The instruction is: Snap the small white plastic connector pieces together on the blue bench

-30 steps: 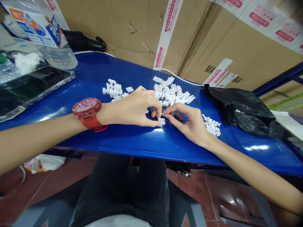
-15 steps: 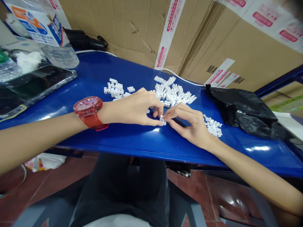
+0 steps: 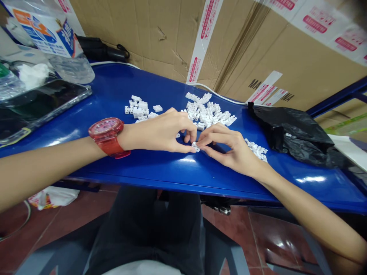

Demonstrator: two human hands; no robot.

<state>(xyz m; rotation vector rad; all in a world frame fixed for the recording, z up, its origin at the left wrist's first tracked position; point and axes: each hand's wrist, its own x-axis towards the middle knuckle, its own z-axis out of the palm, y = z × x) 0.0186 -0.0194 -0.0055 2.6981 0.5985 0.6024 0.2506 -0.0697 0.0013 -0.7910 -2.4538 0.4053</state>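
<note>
Left hand and right hand close together, fingers curled inward, thumb and finger of each pinching one small white plastic connector above the glossy blue tabletop. Probably light, stiff and slightly brittle; best held by its narrow ends, with slipping likely on that shiny surface. A red wristwatch on the left wrist. Just behind the hands, a heap of white connectors; farther left, a smaller heap; beside the right hand, a third heap. Farther out, a black plastic bag, a phone in a clear case, and cardboard cartons
</note>
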